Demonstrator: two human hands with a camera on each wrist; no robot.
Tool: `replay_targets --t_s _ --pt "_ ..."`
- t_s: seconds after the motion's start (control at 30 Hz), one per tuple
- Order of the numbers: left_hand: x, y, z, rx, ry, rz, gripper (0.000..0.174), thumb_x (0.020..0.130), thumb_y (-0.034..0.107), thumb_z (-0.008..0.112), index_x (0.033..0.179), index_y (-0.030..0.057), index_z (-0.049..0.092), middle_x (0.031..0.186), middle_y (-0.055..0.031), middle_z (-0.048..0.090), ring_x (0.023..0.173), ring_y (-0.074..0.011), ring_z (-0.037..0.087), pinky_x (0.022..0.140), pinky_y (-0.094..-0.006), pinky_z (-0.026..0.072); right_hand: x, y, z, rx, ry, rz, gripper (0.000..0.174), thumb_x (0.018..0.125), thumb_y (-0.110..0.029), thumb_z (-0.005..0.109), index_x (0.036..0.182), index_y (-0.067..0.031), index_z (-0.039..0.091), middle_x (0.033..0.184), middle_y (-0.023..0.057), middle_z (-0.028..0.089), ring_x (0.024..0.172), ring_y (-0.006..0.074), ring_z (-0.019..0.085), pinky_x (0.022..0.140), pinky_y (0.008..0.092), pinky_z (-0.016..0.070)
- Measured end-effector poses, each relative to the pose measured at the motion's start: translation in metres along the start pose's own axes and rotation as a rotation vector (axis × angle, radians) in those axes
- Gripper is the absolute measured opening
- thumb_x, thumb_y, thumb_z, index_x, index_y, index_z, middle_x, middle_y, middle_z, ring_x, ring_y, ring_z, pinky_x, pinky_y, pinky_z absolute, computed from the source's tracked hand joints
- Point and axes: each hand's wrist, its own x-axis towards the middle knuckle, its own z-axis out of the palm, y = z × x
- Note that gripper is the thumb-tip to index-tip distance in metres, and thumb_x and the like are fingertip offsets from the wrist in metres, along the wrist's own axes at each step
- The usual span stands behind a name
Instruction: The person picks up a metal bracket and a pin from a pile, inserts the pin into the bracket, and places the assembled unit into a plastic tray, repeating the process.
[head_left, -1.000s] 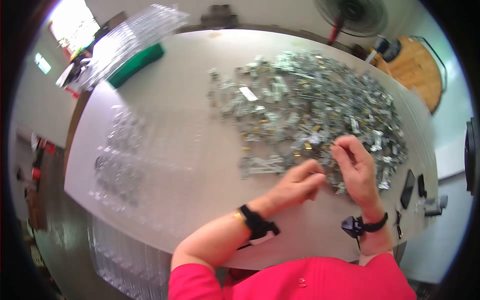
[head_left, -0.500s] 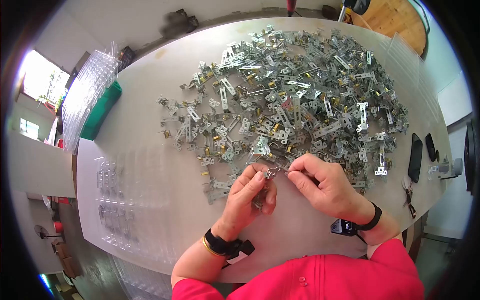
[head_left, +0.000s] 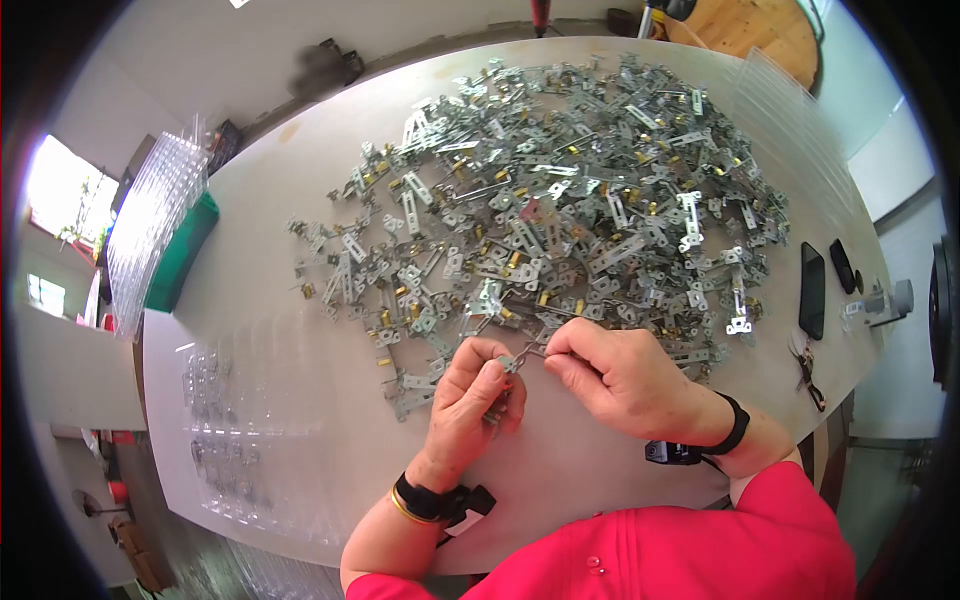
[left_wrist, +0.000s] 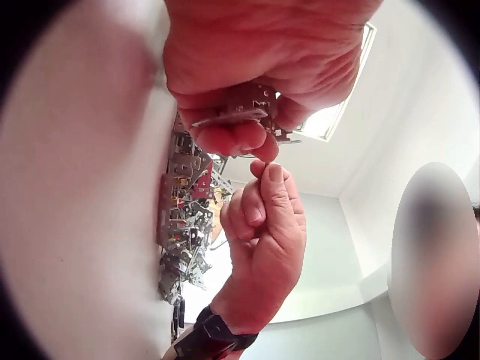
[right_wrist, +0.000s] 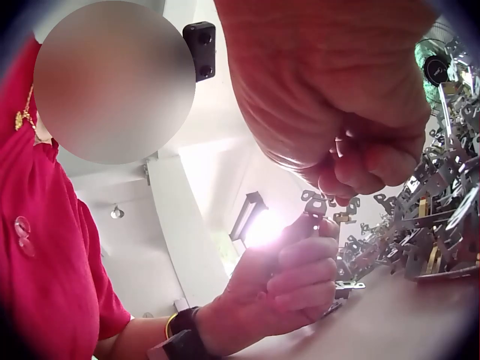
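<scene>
In the head view the left hand (head_left: 462, 405) grips a small stamped metal bracket (head_left: 511, 365) between thumb and curled fingers. The bracket's eared end with holes (right_wrist: 315, 201) sticks up out of the fist in the right wrist view. Opposite it, the right hand (head_left: 635, 385) pinches a thin metal piece (head_left: 536, 351) between thumb and forefinger, right at the bracket's end; its exact kind I cannot tell. From the left wrist view, more of the flat metal (left_wrist: 251, 101) shows inside the left palm. Both hands are above the near side of a heap of similar brackets (head_left: 600, 200).
Clear plastic trays (head_left: 225, 465) holding some parts lie on the table's left. A green bin (head_left: 185, 252) with stacked clear sheets (head_left: 150, 230) is at the far left. To the right are a black phone (head_left: 811, 290), pliers (head_left: 808, 375) and another clear sheet (head_left: 800, 130).
A second ago the hands were apart and blurred at the heap. They came together over the near table, the left with a bracket, the right pinching at its end; since then they hold nearly the same pose.
</scene>
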Motion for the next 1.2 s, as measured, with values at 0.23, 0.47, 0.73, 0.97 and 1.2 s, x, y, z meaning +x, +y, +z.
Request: replay_targets --t_s 0.23,0.47,0.73,0.97,1.2 --pt "-0.006 -0.002 0.002 0.104 -0.052 -0.001 0.018 0.107 0.023 0.053 0.114 0.0075 0.048 0.073 -0.0076 0.061 0.058 -0.0104 0.051 0.055 -0.023 0.0383 -0.003 0.001 -0.002 -0.071 -0.054 -0.025 0.017 0.098 -0.019 0.063 0.102 -0.0039 0.055 0.078 0.019 0.068 0.074 0.0409 0.068 0.061 0.0482 0.0524" --pt "-0.007 -0.006 0.004 0.233 -0.051 0.022 0.021 0.106 0.024 0.057 0.11 0.005 0.05 0.075 -0.0053 0.062 0.06 -0.0087 0.052 0.057 -0.0223 0.0393 -0.006 0.01 -0.012 0.122 -0.235 0.062 0.022 0.102 -0.016 0.054 0.119 -0.0027 0.053 0.088 0.0199 0.069 0.081 0.0403 0.068 0.072 0.0479 0.0524" --pt "-0.011 -0.001 0.012 0.301 -0.067 -0.023 0.024 0.105 0.026 0.059 0.108 0.0027 0.054 0.076 -0.0038 0.062 0.062 -0.0063 0.052 0.058 -0.0209 0.0393 0.001 0.007 -0.016 0.263 -0.389 0.179 0.021 0.103 -0.023 0.049 0.106 -0.0025 0.055 0.084 0.0162 0.068 0.076 0.0362 0.067 0.068 0.0444 0.0501" --pt "-0.014 -0.002 0.023 0.281 -0.145 -0.168 0.021 0.105 0.022 0.057 0.111 0.0023 0.053 0.076 -0.0046 0.062 0.062 -0.0077 0.053 0.059 -0.0221 0.0401 0.0 0.0 -0.013 0.125 -0.007 0.073 0.016 0.099 -0.02 0.057 0.097 -0.0041 0.056 0.083 0.017 0.064 0.079 0.0378 0.066 0.068 0.0451 0.0493" --pt "-0.006 0.007 0.019 0.182 -0.091 -0.219 0.029 0.107 0.033 0.053 0.12 0.0075 0.046 0.072 -0.0061 0.065 0.055 -0.0099 0.056 0.052 -0.022 0.0361 -0.005 0.002 -0.026 0.187 -0.186 -0.144 0.007 0.091 -0.003 0.068 0.097 -0.0029 0.064 0.115 0.0142 0.066 0.102 0.0258 0.066 0.084 0.0351 0.0528"
